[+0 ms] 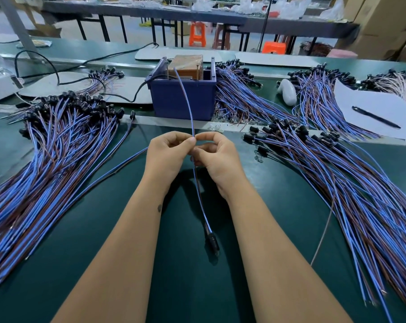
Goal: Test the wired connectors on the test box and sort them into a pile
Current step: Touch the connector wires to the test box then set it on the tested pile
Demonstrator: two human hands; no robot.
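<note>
While both hands meet over the green mat (255, 229), one wired connector (211, 238) is in play: the left hand (166, 157) pinches its blue-and-brown wire (198, 183) between thumb and forefinger, and the right hand (217, 157) curls its fingers round the same wire just beside it. The black connector body hangs low between the forearms, while the free end arcs up to the blue test box (183, 99) straight ahead, where it seems to reach the contacts, though I cannot tell if it touches. So this looks like the testing step, one lead at the box. A big fanned pile (57, 155) lies to the left, another heap (337, 171) to the right. Which pile is tested stock is not clear. Next, I judge, the call is a steady hold for contact, then a clean lift of the wire away and a lay-down parallel with its sorted neighbours, so nothing tangles.
</note>
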